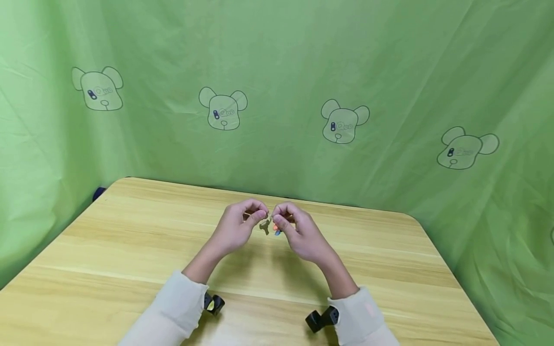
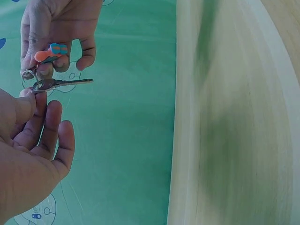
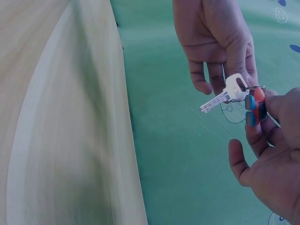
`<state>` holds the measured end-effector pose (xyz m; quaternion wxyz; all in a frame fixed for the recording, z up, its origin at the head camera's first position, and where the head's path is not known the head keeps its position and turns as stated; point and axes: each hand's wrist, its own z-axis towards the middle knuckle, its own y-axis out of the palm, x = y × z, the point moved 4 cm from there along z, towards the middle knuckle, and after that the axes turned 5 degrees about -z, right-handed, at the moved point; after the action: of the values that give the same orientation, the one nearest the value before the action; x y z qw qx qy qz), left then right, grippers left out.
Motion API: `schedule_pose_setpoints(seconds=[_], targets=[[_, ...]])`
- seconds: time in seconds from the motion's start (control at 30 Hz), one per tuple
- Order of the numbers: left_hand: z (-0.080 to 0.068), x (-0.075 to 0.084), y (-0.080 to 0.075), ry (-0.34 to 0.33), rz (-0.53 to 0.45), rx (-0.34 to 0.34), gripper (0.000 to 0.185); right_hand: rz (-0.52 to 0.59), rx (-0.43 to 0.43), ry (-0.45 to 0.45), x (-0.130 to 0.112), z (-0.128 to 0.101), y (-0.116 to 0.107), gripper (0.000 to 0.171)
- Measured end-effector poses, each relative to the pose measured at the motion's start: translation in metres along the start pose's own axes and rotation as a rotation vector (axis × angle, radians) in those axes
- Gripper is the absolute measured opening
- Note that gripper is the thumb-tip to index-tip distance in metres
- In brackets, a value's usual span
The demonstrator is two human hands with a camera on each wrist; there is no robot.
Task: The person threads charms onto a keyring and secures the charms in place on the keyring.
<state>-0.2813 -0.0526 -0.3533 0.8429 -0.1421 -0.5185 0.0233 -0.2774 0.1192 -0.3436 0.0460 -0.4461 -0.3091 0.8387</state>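
Key (image 3: 220, 97) pinched between left hand (image 1: 237, 229) and right hand (image 1: 298, 231), right pinching orange-blue tag (image 3: 251, 110), above table (image 1: 130, 250)

— What is under you there?
— My desk (image 1: 130, 250): pale wood with long grain lines, rounded corners at the far side, green cloth (image 1: 277, 72) hanging behind and around it.
— What lies on it?
— I can't tell whether my sleeves touch its near edge. My hands are held above it.
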Motion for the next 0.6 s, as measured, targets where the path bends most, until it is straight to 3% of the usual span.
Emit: schedule_pose_setpoints(seconds=[0.43,0.5,0.6], targets=[[-0.0004,-0.0008,-0.0022,-0.005,0.007,0.019,0.010,-0.064,0.059,-0.001,-0.0003,0.0005,-0.0009,0.010],[-0.0001,-0.0003,-0.0018,0.021,0.030,0.019,0.011,-0.082,0.065,-0.008,-0.0001,0.0001,-0.0023,0.010],[0.0004,0.0033,-0.0012,0.124,0.102,0.015,0.013,-0.105,0.076,-0.025,-0.0002,0.0000,-0.0037,0.010]])
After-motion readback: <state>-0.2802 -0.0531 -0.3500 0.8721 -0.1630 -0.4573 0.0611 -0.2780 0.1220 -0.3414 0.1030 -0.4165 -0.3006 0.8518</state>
